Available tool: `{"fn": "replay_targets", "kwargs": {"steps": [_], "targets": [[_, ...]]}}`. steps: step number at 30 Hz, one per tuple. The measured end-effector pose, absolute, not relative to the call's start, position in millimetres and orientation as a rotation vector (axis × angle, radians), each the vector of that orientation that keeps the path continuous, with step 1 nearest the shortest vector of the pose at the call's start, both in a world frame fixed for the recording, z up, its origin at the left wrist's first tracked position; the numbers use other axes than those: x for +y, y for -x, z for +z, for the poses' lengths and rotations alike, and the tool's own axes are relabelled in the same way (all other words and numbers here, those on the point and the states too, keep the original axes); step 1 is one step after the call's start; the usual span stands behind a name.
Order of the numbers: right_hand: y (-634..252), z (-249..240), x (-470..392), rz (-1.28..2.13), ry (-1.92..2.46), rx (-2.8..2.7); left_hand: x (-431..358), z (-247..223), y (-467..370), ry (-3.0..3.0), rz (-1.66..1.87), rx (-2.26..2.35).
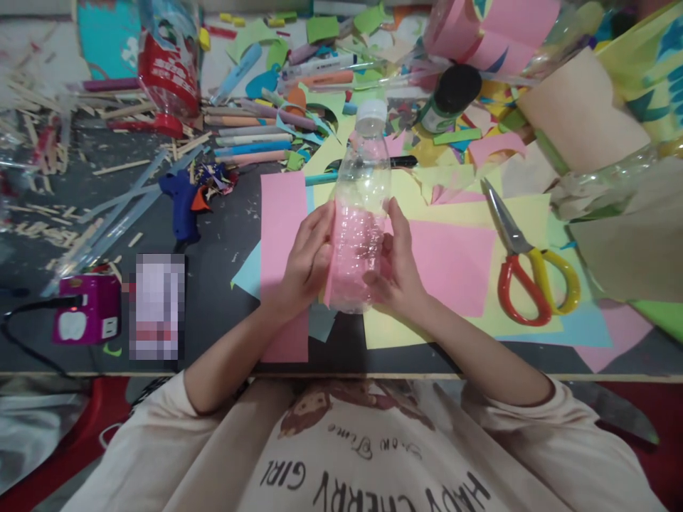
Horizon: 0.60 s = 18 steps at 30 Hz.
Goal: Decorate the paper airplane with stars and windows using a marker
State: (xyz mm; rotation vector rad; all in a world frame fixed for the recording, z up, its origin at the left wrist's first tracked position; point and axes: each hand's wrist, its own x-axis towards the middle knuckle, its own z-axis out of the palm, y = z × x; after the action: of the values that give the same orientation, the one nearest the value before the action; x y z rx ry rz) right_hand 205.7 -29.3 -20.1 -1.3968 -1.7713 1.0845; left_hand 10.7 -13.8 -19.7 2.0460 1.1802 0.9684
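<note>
Between my two hands is a clear plastic bottle (363, 178) with a white cap, its neck pointing away from me. A sheet of pink paper (331, 274) lies against the bottle's lower left side and shows pink through the plastic. My left hand (308, 263) is closed on the paper and the bottle from the left. My right hand (399, 267) grips the bottle's lower right side, thumb up along it. Beneath lie a pink strip (284, 313), a pink sheet (453, 267) and a yellow sheet (389, 331). Some fingers are hidden behind the bottle.
Scissors (526, 259) with red and yellow handles lie to the right. At left are a blue glue gun (182, 203), clear glue sticks (114, 220), a purple box (86, 309) and a blurred-out rectangle. Markers (253, 142), a dark-capped jar (448, 99), a red-labelled bottle (169, 67) and paper scraps crowd the back.
</note>
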Motion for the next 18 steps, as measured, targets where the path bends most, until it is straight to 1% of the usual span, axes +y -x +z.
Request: {"fn": "replay_targets", "kwargs": {"steps": [4,7,10,14,18], "targets": [[-200.4,-28.1,-38.8,1.14,1.231,-1.773,-13.0,-22.4,-9.0,-2.107,0.968,1.214],[-198.7,-38.4,-39.0,1.106,1.11,-1.72,-12.3,-27.3,-8.1,-2.195,0.998,1.134],[-202.9,-45.5,-26.9,1.06,1.061,-1.729,-14.2,-31.6,-10.5,-2.186,1.02,1.101],[-214.2,-45.8,-1.6,1.098,0.963,-1.817,-18.4,-36.8,-15.7,-2.148,1.035,1.139],[-217.5,-42.5,4.2,1.114,1.027,-1.823,-17.0,-36.0,-15.2,-2.18,1.009,1.087]]}}
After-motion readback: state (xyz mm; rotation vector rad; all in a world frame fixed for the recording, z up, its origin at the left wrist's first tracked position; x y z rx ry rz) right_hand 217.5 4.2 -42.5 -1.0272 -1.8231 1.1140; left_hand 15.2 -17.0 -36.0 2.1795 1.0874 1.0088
